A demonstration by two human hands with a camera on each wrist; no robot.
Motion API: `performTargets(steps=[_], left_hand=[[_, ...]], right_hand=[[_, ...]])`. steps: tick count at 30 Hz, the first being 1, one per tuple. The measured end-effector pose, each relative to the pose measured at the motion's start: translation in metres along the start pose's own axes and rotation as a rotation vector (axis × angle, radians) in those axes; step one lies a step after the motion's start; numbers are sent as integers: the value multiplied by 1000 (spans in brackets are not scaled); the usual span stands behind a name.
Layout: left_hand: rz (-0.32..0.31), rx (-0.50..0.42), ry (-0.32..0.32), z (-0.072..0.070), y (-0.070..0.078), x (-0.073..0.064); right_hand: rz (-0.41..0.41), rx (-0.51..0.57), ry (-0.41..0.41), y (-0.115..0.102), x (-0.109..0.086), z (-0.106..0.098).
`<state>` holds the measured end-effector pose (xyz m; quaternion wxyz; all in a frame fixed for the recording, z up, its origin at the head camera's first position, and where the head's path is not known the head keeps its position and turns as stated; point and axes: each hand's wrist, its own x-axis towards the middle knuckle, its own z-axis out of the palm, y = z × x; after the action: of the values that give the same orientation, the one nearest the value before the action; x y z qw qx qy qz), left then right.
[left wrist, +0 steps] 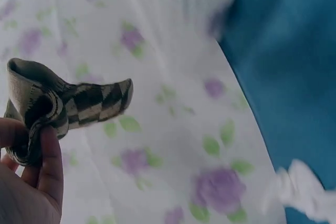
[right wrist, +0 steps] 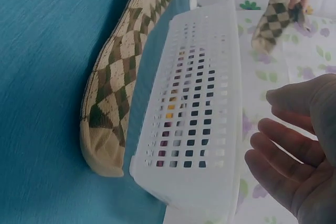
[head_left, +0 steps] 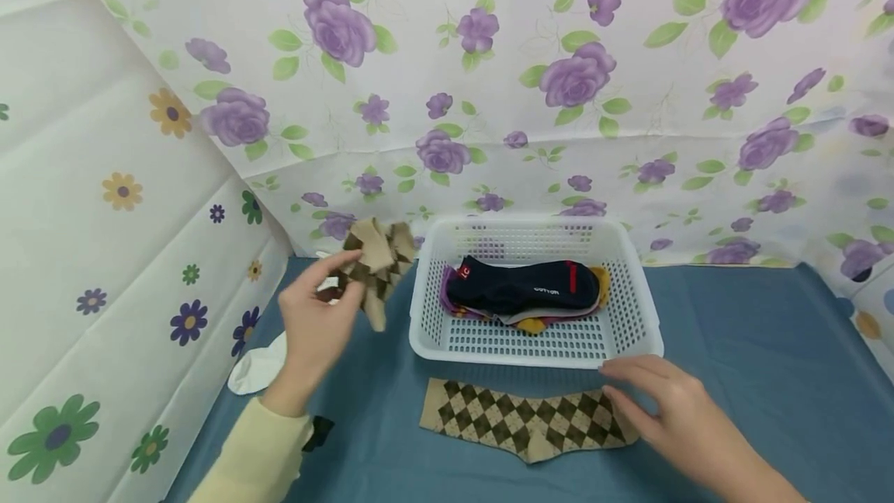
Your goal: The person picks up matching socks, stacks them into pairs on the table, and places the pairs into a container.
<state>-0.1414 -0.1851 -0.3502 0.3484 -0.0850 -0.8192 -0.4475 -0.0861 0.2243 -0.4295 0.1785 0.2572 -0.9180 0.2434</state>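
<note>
A crumpled tan and brown argyle sock (head_left: 377, 262) hangs from my left hand (head_left: 317, 324), which pinches it between thumb and fingers above the table, left of the basket. In the left wrist view the same sock (left wrist: 89, 100) droops sideways from the fingertips. Its matching argyle sock (head_left: 524, 418) lies flat in front of the basket, its heel toward me. My right hand (head_left: 670, 402) hovers by that sock's right end with fingers apart and holds nothing. The right wrist view shows the loosely bent fingers beside the white basket (right wrist: 210, 182).
The white perforated basket (head_left: 426, 332) holds a navy sock (head_left: 517, 286) with red marks, on top of purple and yellow ones. A white sock (head_left: 258, 363) and a small black item (head_left: 319, 433) lie on the left of the blue table (head_left: 733, 348). Flowered cloth (head_left: 419, 99) hangs behind.
</note>
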Motion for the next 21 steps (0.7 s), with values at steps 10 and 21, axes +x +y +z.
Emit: performTargets(steps=[10, 21], left_hand=[[163, -286, -172, 33, 56, -39], [390, -380, -403, 73, 56, -79]], right_hand=[[111, 10, 69, -8, 9, -2], [63, 114, -89, -27, 23, -3]])
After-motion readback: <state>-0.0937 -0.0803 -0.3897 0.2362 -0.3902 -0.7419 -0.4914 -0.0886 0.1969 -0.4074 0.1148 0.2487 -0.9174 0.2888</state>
